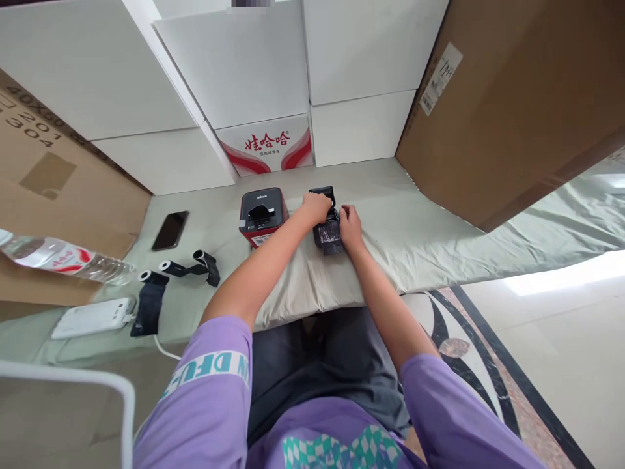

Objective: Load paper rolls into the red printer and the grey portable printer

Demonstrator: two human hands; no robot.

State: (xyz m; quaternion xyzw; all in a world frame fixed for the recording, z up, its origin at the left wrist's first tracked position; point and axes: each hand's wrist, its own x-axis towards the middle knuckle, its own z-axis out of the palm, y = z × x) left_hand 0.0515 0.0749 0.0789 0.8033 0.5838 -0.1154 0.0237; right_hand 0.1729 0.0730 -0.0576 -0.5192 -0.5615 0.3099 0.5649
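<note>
Black printer (326,231) gripped between left hand (316,207) and right hand (350,223).

Clutter around my work spot

I see a red-and-black printer (262,216), a phone (170,230), a water bottle (63,258), a white power bank (94,317) and black straps (190,267) on the cloth-covered counter (415,241), with white boxes (234,65) behind.

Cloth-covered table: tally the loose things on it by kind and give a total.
Label printers: 2, red one and black one under both hands
Phone: 1
Water bottle: 1
Power bank: 1
Black straps: 2
Total: 7
</note>
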